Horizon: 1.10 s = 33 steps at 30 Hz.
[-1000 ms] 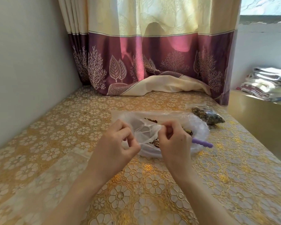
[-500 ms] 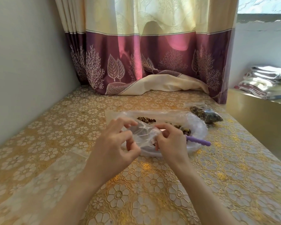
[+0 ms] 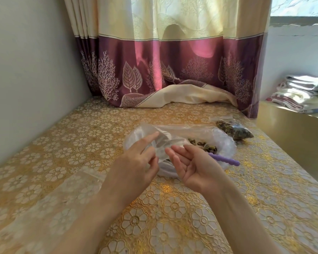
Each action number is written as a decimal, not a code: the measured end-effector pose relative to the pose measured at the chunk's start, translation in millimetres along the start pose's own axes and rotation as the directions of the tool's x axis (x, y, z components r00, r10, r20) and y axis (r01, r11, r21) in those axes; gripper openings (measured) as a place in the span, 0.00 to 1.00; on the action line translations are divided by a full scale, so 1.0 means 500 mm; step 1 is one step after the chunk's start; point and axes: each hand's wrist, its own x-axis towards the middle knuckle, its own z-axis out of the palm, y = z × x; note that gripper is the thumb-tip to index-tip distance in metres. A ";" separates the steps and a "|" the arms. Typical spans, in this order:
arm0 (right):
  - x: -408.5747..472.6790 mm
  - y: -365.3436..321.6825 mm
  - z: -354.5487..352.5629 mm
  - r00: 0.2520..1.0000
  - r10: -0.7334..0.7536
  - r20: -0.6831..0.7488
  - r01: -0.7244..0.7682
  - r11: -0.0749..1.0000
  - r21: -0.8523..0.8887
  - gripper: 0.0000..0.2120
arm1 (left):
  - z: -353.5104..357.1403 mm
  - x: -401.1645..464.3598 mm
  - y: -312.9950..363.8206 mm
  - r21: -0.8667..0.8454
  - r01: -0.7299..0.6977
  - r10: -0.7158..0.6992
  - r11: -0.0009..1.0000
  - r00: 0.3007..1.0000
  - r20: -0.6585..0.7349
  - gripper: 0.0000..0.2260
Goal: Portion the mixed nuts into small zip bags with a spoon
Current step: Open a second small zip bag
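Two hands are working over the bench. The left hand (image 3: 136, 158) is hovering with its forefinger stretched out toward the curtain and its other fingers loosely bent; whether it is pinching the thin plastic under it cannot be told. The right hand (image 3: 193, 165) is lying palm up, fingers straight and relaxed, gripping nothing. Between and just beyond the hands, one small clear zip bag (image 3: 162, 143) is standing crumpled, and its mouth cannot be made out.

Taking the large clear bag (image 3: 222, 142) as the landmark: it is lying on the bench directly beyond both hands, one heap of mixed nuts (image 3: 204, 144) showing inside it. One purple spoon (image 3: 226, 160) is sticking out at its near right edge, just beyond the right hand's fingers; its long axis is running left to right, the ridged handle end pointing right and slightly toward the person, the bowl end hidden. One filled bag of nuts (image 3: 233, 130) is lying just beyond the large bag's far right corner. One flat clear bag (image 3: 77, 182) is lying on the bench left and nearer of the landmark. Well beyond it, one curtain (image 3: 173, 70) is hanging, its hem pooling on the gold-flowered bench (image 3: 264, 198).
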 end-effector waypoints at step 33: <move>0.039 0.054 -0.029 0.464 -0.580 0.669 0.692 -0.234 -0.683 0.12 | -0.015 -0.005 -0.006 -0.130 -0.051 0.042 0.990 0.997 -0.069 0.10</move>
